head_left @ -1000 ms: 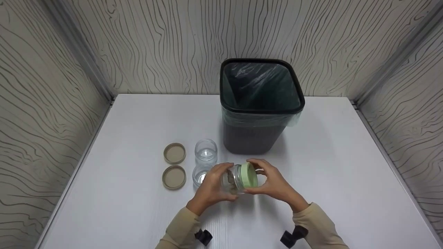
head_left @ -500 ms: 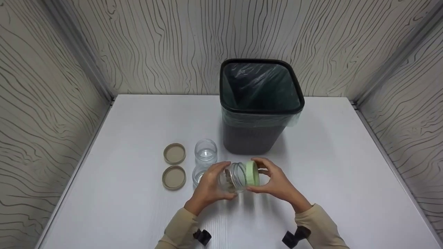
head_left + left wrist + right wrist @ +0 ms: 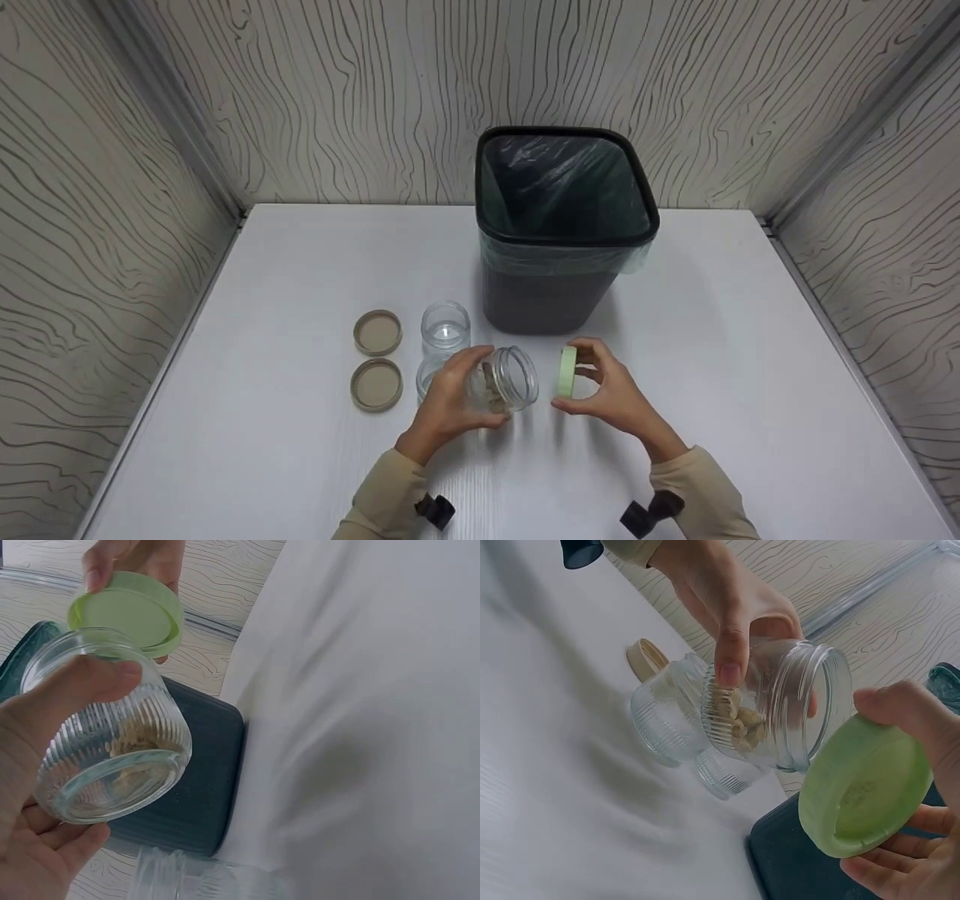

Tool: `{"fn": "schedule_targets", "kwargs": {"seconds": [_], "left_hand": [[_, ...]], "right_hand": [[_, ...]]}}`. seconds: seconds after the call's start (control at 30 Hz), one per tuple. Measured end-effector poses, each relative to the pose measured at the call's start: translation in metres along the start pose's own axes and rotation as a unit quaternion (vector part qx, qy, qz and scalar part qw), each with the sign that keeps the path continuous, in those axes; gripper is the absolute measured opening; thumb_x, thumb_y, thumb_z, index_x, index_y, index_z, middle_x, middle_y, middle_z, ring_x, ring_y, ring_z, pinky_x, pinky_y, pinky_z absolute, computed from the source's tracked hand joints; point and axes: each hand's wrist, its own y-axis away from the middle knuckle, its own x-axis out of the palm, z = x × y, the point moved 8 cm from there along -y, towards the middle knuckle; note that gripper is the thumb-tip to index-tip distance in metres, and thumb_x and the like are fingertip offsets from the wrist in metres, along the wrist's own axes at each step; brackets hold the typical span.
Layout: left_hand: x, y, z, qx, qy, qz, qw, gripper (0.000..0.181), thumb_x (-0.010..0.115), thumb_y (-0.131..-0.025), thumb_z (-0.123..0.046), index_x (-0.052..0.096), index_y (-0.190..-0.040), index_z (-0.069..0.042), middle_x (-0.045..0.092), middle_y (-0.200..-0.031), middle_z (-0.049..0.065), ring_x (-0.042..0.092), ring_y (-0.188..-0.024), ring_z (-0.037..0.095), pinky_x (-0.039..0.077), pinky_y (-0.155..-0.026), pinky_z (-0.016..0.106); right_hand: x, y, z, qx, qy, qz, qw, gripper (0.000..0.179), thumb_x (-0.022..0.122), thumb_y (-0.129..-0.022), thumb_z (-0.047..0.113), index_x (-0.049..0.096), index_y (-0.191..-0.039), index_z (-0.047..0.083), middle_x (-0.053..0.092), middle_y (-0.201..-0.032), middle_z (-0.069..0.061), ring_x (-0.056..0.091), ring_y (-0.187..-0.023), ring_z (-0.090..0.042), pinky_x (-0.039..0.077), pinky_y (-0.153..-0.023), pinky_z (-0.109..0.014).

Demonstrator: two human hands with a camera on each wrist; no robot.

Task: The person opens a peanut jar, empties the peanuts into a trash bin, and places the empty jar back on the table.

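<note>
My left hand [image 3: 448, 405] grips a clear ribbed glass jar [image 3: 517, 379], tilted with its open mouth to the right. Several light-brown dry pieces [image 3: 739, 722] lie inside near its bottom; their kind I cannot tell. Between thumb and fingertips my right hand [image 3: 611, 388] holds a light green lid [image 3: 567, 372] by its edge, apart from the jar's mouth. In the right wrist view the lid's hollow inside shows. Two more glass jars stand by the left hand: the farther jar [image 3: 446, 327] is in plain sight, the nearer jar [image 3: 429, 375] partly behind the hand.
Two beige lids [image 3: 377, 332] lie on the white table [image 3: 285, 450], left of the standing jars. A dark bin [image 3: 551, 296] with a thin green liner stands behind the hands. Patterned panels [image 3: 420, 97] wall the table at the back and sides.
The green lid has come off the glass jar and moved right with my right hand. My left hand has shifted slightly left and back, still holding the jar. The other things stay put.
</note>
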Motion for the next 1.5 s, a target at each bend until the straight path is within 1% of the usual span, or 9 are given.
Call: {"fn": "schedule_targets", "kwargs": {"seconds": [0.1,0.23,0.33,0.5,0.7,0.9,1.2,1.37,1.5], "left_hand": [[-0.001,0.0,0.0,-0.004,-0.003,0.001,1.0,0.086,0.091,-0.054,-0.022,0.054,-0.129,-0.004,0.062,-0.13,0.01,0.057,-0.123,0.027,0.049,-0.107,0.039],[-0.001,-0.001,0.0,-0.008,-0.003,0.002,1.0,0.086,0.091,-0.054,-0.022,0.054,-0.13,-0.004,0.062,-0.13,0.01,0.057,-0.124,0.027,0.049,-0.107,0.039],[-0.001,-0.001,0.0,-0.009,-0.006,0.003,0.9999,0.086,0.091,-0.054,-0.023,0.054,-0.13,-0.004,0.062,-0.13,0.01,0.057,-0.123,0.027,0.049,-0.107,0.039],[-0.001,0.0,0.0,-0.014,0.002,0.001,0.9999,0.085,0.091,-0.055,-0.022,0.055,-0.13,-0.004,0.062,-0.13,0.01,0.057,-0.124,0.028,0.048,-0.108,0.04],[-0.002,0.0,0.0,-0.011,0.002,-0.007,0.9999,0.085,0.091,-0.054,-0.02,0.055,-0.129,-0.003,0.062,-0.129,0.011,0.058,-0.123,0.028,0.049,-0.107,0.04],[-0.002,0.002,0.001,-0.016,0.005,0.0,0.9999,0.086,0.091,-0.055,-0.023,0.054,-0.13,-0.004,0.061,-0.131,0.011,0.058,-0.124,0.028,0.049,-0.107,0.04],[-0.001,0.002,0.003,-0.021,0.013,0.001,0.9997,0.086,0.091,-0.056,-0.025,0.054,-0.13,-0.004,0.061,-0.131,0.011,0.057,-0.124,0.029,0.048,-0.108,0.042],[-0.002,0.002,0.003,-0.019,0.015,-0.002,0.9997,0.086,0.091,-0.055,-0.025,0.054,-0.13,-0.004,0.061,-0.131,0.011,0.057,-0.124,0.029,0.048,-0.108,0.042],[-0.002,0.003,0.004,-0.019,0.015,-0.002,0.9997,0.086,0.091,-0.055,-0.025,0.055,-0.13,-0.003,0.061,-0.131,0.011,0.057,-0.125,0.03,0.048,-0.108,0.042]], "right_hand": [[-0.002,0.0,-0.005,0.021,-0.004,-0.004,0.9998,0.076,0.085,-0.069,0.011,0.044,-0.131,-0.001,0.055,-0.122,-0.018,0.054,-0.107,-0.003,0.052,-0.102,-0.037],[-0.005,0.0,-0.01,0.042,0.002,-0.01,0.9991,0.08,0.084,-0.07,0.011,0.042,-0.137,0.0,0.056,-0.124,-0.017,0.054,-0.11,-0.009,0.052,-0.102,-0.037],[-0.006,-0.001,-0.015,0.054,0.002,-0.017,0.9984,0.081,0.084,-0.071,0.01,0.043,-0.14,0.001,0.055,-0.127,-0.017,0.053,-0.111,-0.009,0.051,-0.103,-0.037],[-0.006,-0.001,-0.024,0.07,-0.006,-0.031,0.997,0.078,0.084,-0.07,0.008,0.046,-0.138,0.003,0.054,-0.129,-0.015,0.051,-0.11,-0.004,0.05,-0.104,-0.031],[-0.006,-0.001,-0.032,0.083,-0.002,-0.046,0.9955,0.078,0.085,-0.069,0.009,0.048,-0.137,0.003,0.054,-0.125,-0.013,0.051,-0.106,-0.008,0.051,-0.098,-0.025],[-0.007,-0.001,-0.043,0.095,-0.004,-0.054,0.994,0.079,0.085,-0.069,0.008,0.046,-0.137,0.002,0.055,-0.123,-0.015,0.05,-0.105,-0.009,0.051,-0.1,-0.03],[-0.009,-0.001,-0.052,0.101,0.0,-0.063,0.9928,0.081,0.085,-0.068,0.009,0.044,-0.138,-0.001,0.052,-0.129,-0.021,0.05,-0.111,-0.015,0.048,-0.107,-0.043],[-0.011,-0.001,-0.053,0.102,0.005,-0.068,0.9924,0.081,0.085,-0.069,0.01,0.044,-0.137,-0.001,0.053,-0.13,-0.02,0.051,-0.113,-0.017,0.048,-0.108,-0.045],[-0.011,-0.001,-0.056,0.101,0.006,-0.07,0.9924,0.08,0.084,-0.07,0.01,0.043,-0.138,-0.001,0.052,-0.131,-0.021,0.052,-0.117,-0.023,0.047,-0.108,-0.046]]}}
